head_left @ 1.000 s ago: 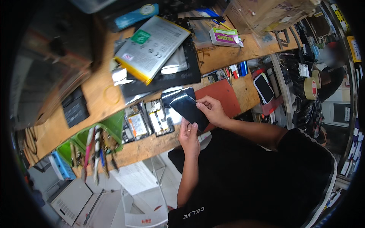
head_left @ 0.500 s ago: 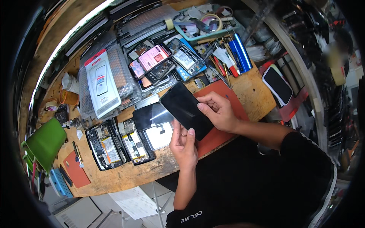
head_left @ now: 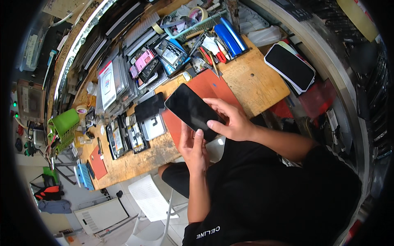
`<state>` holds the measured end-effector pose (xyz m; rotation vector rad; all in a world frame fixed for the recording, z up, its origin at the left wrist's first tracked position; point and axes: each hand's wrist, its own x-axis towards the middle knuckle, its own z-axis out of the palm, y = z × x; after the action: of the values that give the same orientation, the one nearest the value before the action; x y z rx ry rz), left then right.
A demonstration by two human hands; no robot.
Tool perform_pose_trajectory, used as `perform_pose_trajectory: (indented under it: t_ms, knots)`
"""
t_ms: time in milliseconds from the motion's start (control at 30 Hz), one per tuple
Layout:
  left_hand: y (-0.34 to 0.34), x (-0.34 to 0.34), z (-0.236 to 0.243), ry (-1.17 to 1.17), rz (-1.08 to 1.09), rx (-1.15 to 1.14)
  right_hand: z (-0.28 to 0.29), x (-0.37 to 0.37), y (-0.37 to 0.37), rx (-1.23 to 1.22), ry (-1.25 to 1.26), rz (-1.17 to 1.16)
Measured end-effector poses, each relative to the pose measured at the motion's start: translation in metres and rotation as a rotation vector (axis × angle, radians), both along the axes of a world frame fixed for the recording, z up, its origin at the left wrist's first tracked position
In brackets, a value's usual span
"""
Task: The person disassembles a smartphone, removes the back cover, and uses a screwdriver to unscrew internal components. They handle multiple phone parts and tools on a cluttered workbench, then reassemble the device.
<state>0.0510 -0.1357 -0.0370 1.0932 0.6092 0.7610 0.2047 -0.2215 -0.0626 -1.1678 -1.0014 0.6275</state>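
Smartphone (head_left: 189, 108) slants, its opposite long edges gripped by left hand (head_left: 194, 151) and right hand (head_left: 234, 124), thumbs uppermost.

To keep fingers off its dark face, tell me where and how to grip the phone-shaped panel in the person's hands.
Probably best: pinch the phone-shaped panel by both long edges near its far end, coming from the picture's upper left. It is a flat rectangle, that end sticks out uncovered, and the left hand and right hand hold its nearer part.
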Motion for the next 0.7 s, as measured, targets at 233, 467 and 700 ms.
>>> perform_pose_trajectory:
  t_ms: [233,467,700]
  knots:
    - [-0.037,-0.003,-0.009,-0.07,0.008,-0.03,-0.009,0.002,-0.019,-0.063,-0.03,0.119]
    - [-0.004,-0.033,-0.011,-0.164,0.127,0.006,0.002,0.011,-0.015,0.009,0.595,0.36]
    - [0.022,-0.058,-0.028,-0.024,0.332,0.139,0.022,0.027,0.002,0.372,1.063,0.746]
